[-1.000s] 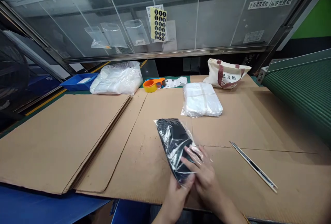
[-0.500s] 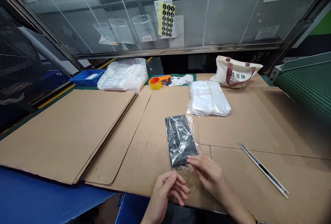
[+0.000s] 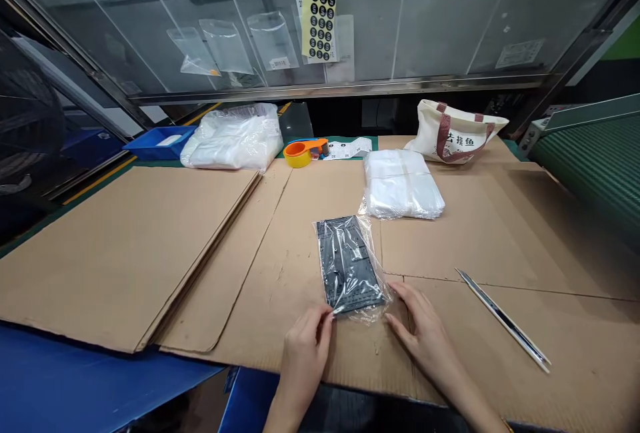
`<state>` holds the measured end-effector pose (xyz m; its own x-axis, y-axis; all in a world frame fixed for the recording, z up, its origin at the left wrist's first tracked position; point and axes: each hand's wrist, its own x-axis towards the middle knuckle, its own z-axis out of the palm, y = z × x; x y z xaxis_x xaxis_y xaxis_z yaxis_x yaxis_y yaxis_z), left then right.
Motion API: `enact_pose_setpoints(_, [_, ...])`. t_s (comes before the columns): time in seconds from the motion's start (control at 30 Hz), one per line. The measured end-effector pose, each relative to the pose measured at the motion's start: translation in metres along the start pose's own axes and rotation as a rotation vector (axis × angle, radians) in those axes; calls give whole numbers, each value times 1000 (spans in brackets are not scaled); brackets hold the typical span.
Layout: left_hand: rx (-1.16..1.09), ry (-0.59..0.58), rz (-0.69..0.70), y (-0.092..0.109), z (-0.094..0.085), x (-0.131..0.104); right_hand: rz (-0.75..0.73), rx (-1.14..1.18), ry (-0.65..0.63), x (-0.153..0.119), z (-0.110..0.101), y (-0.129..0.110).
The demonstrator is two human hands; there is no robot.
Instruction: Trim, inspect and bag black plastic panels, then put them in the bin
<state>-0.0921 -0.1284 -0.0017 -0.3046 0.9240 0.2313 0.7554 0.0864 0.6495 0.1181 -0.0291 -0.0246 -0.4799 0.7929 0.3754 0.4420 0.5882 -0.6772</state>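
Note:
A flat black plastic panel in a clear plastic bag (image 3: pixel 349 263) lies on the cardboard in front of me. My left hand (image 3: pixel 307 340) pinches the bag's near left corner between thumb and fingertips. At the near right corner is my right hand (image 3: pixel 420 326), its thumb and fingers apart, with the fingertips close to the bag's edge; whether they touch it I cannot tell. The bag's loose end (image 3: pixel 367 314) lies between the two hands. Farther right rests a slim utility knife (image 3: pixel 503 320).
Behind the panel lies a stack of clear bags (image 3: pixel 403 183). Cardboard sheets (image 3: pixel 125 240) are piled at left. At the back are a blue tray (image 3: pixel 150 145), a bulky plastic bag (image 3: pixel 233 136), a tape dispenser (image 3: pixel 300 153) and a cloth tote (image 3: pixel 457 133). A green conveyor (image 3: pixel 600 160) borders the right.
My left hand has moved up to the bag's near left corner and closed on it. My right hand has shifted slightly right and lower, with its fingers spread. The view has tilted slightly down.

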Motion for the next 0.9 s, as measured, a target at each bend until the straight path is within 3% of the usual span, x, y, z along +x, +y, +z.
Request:
enact_pose_setpoints(0.17, [-254,28,-246,4,-5,-1,83,118,-38,6,6,-13])
enact_pose_setpoints(0.33, [-663,114,-482,6,-9,-1,111,215,43,11,7,-22])
enact_pose_setpoints(0.43, [-823,154,-555,2,-12,-1,131,222,130,14,-1,-23])
enact_pose_setpoints(0.5, [-815,106,-550,-1,-14,-2,152,225,137,15,-4,-23])
enact_pose_setpoints(0.6, [-480,-2,-414,-2,-19,-6,145,241,20,11,2,-23])
enact_pose_setpoints(0.67, [-93,44,-213,2,-24,-9,115,216,-51,6,11,-23])
enact_pose_setpoints(0.73, [235,160,13,8,-28,-8,85,173,-64,2,21,-24])
enact_pose_setpoints(0.8, [397,202,197,15,-28,-4,73,157,-41,0,28,-25])
enact_pose_setpoints(0.9, [485,81,359,18,-19,6,98,177,4,3,32,-26])
